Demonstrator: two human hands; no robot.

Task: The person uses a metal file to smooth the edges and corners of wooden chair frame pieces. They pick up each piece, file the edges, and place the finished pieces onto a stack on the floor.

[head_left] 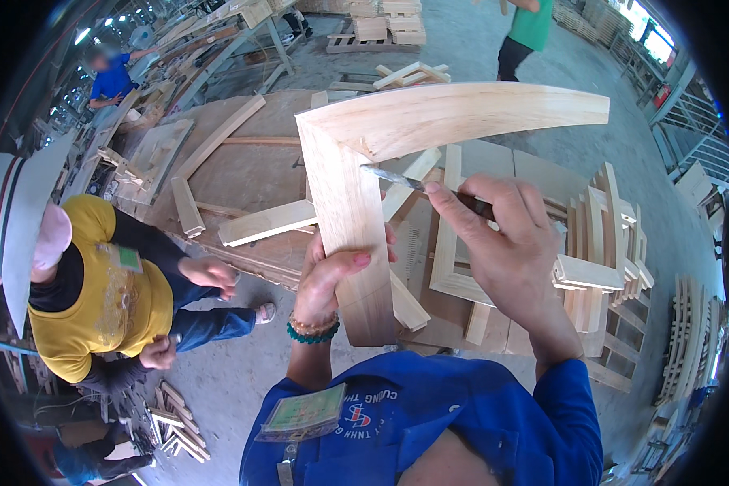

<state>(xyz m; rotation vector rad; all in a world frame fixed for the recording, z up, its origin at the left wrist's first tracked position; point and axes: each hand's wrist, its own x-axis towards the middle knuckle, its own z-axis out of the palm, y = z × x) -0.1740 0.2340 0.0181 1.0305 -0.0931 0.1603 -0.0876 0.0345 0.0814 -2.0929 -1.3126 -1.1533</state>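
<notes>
My left hand (332, 279) grips the lower leg of a pale wooden frame piece (462, 113), fingers wrapped round it and thumb across its face. Two parts meet at a mitred corner: a straight leg and a long curved arm reaching right. My right hand (506, 235) is closed on the dark handle of a narrow-bladed hand tool (397, 177), forefinger stretched along it. The blade's tip is at the inner edge of the leg, just below the corner joint. Whether the tip touches the wood or lies just in front of it, I cannot tell.
Beyond the held piece is a brown work table (259, 174) with loose wooden parts and an angled frame (445, 251). Slatted pieces (595, 235) are stacked at right. A co-worker in yellow (109, 283) stands close at left. More wood (178, 425) lies on the floor.
</notes>
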